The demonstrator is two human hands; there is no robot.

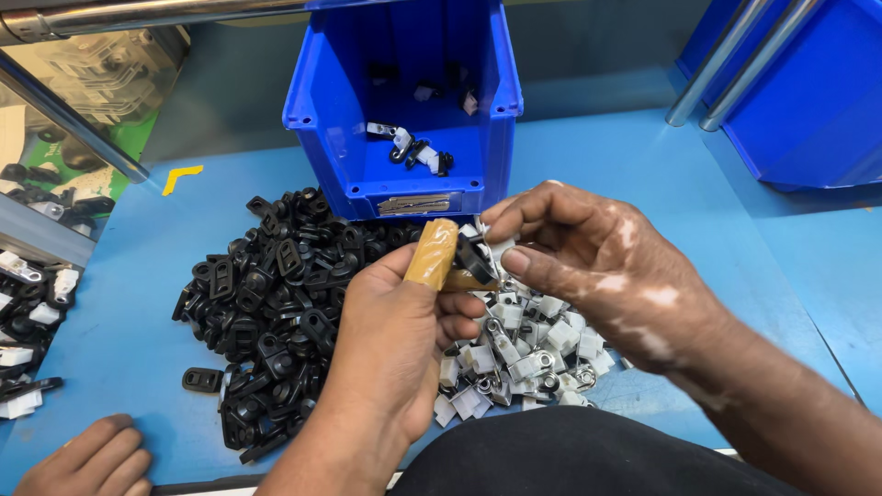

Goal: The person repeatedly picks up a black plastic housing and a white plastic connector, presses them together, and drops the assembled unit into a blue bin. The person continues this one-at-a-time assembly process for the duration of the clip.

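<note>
Workbench (643, 174) blue, bin (404, 184) behind black parts (276, 294)

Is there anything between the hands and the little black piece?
No. Both the left hand and right hand already pinch the small black part together, above the pile of white clips.

Blue open-front bin (404, 188): one at the tabletop's (680, 202) centre; one more blue bin (808, 101) to its right. Black plastic parts (276, 294): one heap, too many to count, in front-left of the centre bin. White clips (524, 358): one smaller heap, uncounted, front-right. Assembled pieces inside the centre bin (413, 147): several, number unclear. Hands: three in view.
</note>
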